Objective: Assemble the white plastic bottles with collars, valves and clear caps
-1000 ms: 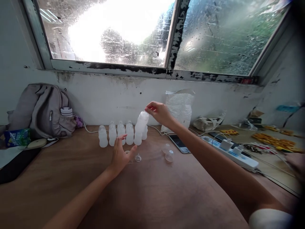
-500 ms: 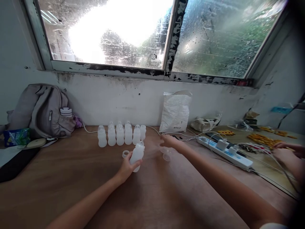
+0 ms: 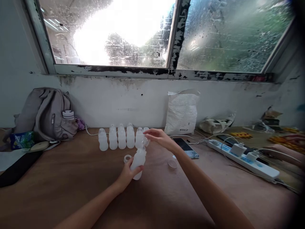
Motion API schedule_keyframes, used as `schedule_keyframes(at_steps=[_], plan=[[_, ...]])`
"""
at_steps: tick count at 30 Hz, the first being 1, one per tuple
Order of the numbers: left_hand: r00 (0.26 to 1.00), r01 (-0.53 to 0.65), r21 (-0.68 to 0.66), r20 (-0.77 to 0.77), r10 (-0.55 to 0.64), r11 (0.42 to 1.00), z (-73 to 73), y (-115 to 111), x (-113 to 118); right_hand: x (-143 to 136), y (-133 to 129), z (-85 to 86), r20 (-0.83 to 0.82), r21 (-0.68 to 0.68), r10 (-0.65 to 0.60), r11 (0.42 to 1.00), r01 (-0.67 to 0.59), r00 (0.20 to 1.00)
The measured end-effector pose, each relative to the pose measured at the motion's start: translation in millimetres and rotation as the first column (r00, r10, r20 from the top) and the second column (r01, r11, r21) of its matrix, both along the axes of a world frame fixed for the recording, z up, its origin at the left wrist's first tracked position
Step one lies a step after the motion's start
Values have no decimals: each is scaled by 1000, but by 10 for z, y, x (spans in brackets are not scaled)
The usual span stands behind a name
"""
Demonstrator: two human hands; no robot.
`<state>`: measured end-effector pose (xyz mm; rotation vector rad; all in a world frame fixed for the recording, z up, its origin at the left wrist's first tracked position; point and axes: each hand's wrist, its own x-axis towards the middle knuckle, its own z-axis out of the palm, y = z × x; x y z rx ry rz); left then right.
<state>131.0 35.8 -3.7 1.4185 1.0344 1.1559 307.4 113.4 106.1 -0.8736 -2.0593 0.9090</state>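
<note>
A frosted white baby bottle [image 3: 138, 162] with a clear teat on top leans slightly to the right above the brown table. My left hand [image 3: 126, 174] is wrapped around its body. My right hand [image 3: 161, 139] pinches a clear plastic cap [image 3: 146, 142] just above and beside the bottle's top; whether the two touch, I cannot tell. Just left of the held bottle lies a white ring [image 3: 127, 158]. Behind it stands a row of several similar bottles [image 3: 122, 138], the rightmost partly hidden by my right fingers. A clear round cap [image 3: 172, 163] lies below my right wrist.
A phone [image 3: 186, 148] and a white power strip [image 3: 245, 160] with cables lie to the right. Against the wall stands a white padded bag [image 3: 182, 113]. The grey backpack [image 3: 49, 116] sits left. Another person's hand [image 3: 283, 152] is at the far right, near yellow parts.
My right hand has come left from beside the padded bag to the bottle's top, with a clear cap in its fingers. My left hand keeps hold of the bottle. The phone is now uncovered.
</note>
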Motion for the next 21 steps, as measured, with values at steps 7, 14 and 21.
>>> schedule_keyframes(at_steps=[7,14,21], plan=[[999,41,-15,15,-40,999,-10,-1,16,0,20,-144,61,-200,190,964,-174,980],[990,-89,-41,108,93,995,18,-22,17,48,76,-168,-14,-335,114,936,-112,993],[952,-182,-106,231,202,978,33,-45,20,-45,68,-303,-1,-523,107,848,-92,994]])
